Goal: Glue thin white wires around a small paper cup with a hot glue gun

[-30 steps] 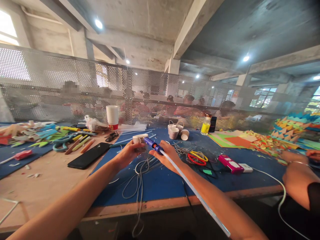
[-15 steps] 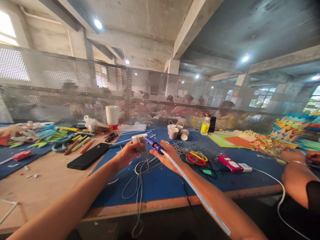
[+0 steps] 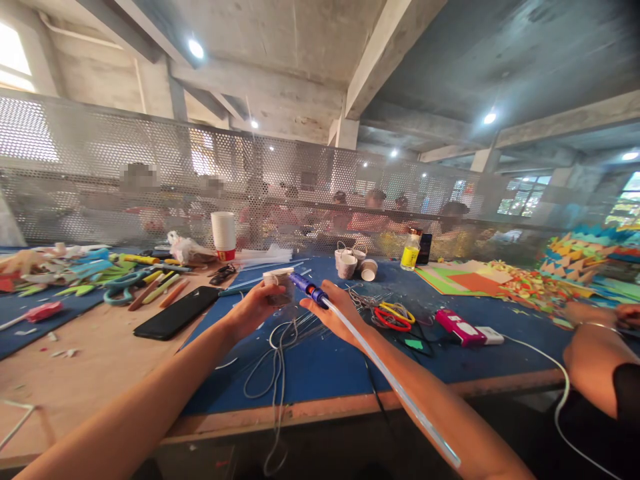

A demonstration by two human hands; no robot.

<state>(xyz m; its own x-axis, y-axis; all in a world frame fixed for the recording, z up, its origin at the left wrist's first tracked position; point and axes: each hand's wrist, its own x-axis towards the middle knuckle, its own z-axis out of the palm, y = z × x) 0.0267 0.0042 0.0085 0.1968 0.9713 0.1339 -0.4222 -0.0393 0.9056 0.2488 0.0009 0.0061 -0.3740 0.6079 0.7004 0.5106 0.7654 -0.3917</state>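
My left hand [image 3: 251,307] is closed around a small paper cup [image 3: 278,287], with its pale rim turned up. In my right hand [image 3: 334,308] is a blue hot glue gun [image 3: 311,289], its nozzle end at the cup's rim. A long clear glue stick [image 3: 390,373] runs out of the gun's back, over my right forearm. Below the hands, loops of grey cord [image 3: 278,363] lie on the blue mat [image 3: 330,377] and hang past the table edge. Several small cups [image 3: 347,265] stand or lie beyond my hands.
A black phone [image 3: 177,312] and scissors [image 3: 123,287] lie left, near a stack of paper cups [image 3: 223,235]. Red and yellow cords [image 3: 395,317], a magenta box [image 3: 460,327] and a yellow-labelled bottle [image 3: 410,252] are right. Another person's arm [image 3: 593,350] rests at the far right.
Both my hands, the cup and the glue gun stay almost in place. At the far right, the other person's hand has shifted slightly.
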